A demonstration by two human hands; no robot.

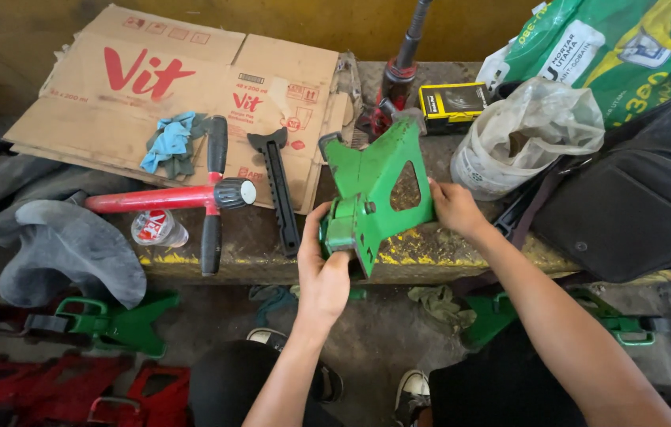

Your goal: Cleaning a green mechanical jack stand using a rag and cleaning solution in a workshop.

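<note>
I see a flattened brown cardboard box (177,87) with red print lying at the rear left of the bench. A small yellow-and-black carton (452,105) sits at rear centre, just beside a translucent plastic bag (521,134). A green-and-yellow printed sack (628,47) with a white label panel occupies the top right corner, and a clear bottle with a red-and-white label (155,228) lies at the bench's front left edge.

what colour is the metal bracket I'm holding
Green, with chipped paint; the bracket shows clearly in the head view.

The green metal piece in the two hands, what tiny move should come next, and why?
Probably lay the green metal piece flat on the ledge. The left hand grips its lower block end and the right hand steadies its edge, while it stands tilted at the ledge's rim above the floor.
</note>
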